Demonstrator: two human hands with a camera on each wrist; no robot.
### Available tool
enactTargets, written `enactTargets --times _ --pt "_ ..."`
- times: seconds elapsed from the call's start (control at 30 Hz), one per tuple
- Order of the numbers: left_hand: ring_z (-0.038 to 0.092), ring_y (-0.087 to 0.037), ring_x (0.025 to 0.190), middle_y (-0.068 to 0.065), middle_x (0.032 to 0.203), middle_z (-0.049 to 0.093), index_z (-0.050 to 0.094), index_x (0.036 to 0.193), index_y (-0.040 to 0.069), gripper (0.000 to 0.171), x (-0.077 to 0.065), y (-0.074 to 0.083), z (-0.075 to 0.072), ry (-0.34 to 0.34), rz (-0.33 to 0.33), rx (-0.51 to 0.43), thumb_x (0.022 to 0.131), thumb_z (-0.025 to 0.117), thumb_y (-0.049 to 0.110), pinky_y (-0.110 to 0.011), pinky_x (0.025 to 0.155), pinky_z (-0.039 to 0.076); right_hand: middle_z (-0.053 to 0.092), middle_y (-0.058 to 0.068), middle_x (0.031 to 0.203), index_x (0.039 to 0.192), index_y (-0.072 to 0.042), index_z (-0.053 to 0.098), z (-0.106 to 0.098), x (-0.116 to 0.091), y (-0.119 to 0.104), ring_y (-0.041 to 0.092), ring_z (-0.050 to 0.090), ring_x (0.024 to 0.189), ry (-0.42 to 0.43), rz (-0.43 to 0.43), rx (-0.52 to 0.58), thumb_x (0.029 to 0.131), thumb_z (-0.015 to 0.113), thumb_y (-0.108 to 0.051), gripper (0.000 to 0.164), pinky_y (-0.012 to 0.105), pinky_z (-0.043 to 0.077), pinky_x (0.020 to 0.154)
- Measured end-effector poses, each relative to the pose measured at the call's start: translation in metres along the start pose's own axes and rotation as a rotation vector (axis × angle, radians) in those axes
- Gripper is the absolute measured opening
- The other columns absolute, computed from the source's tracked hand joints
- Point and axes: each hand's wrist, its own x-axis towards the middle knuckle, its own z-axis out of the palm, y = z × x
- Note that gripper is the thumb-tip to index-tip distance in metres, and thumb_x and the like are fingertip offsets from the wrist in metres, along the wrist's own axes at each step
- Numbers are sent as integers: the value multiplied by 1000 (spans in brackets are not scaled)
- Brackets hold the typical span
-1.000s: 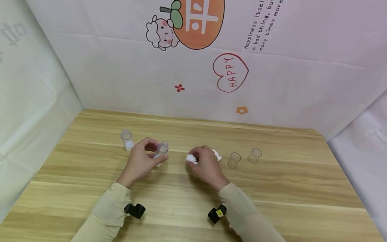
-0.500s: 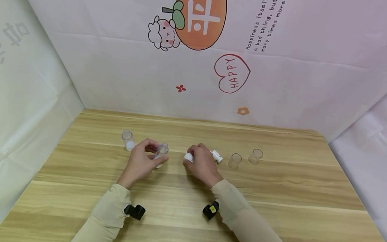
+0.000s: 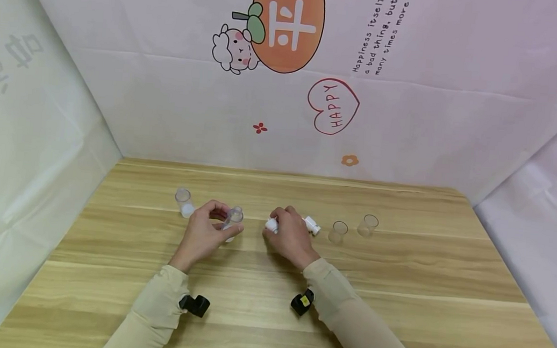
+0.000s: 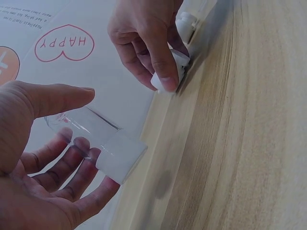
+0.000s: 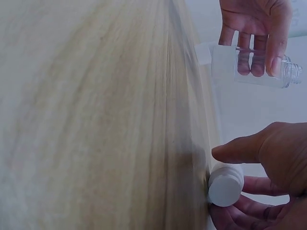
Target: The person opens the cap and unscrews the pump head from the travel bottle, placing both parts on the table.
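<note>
My left hand holds a clear bottle with a white lower part, thumb on one side and fingers on the other. The right wrist view shows its threaded neck uncapped. A short way to the right, my right hand grips a white bottle top low at the wooden tabletop, thumb and fingers around its sides. Just beyond that hand lies a second white top, partly hidden by the hand. Another clear bottle, white at its bottom, stands left of my left hand.
Two small clear caps stand right of the white tops. The wooden table ends at a white printed cloth at the back, with more cloth at both sides. Each wrist carries a black camera.
My right hand has shifted slightly left with the white top, exposing more of the second white top. My left hand and its bottle have stayed in place.
</note>
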Motion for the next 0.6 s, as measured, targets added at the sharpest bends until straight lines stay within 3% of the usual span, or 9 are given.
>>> enactTargets --times 0.6 --pt "61 -26 103 -13 109 63 62 111 1 40 0 -3 0 5 16 3 82 86 14 -41 88 57 64 15 103 109 0 70 3 0 1 26 61 85 2 -12 5 82 86 -16 36 39 54 73"
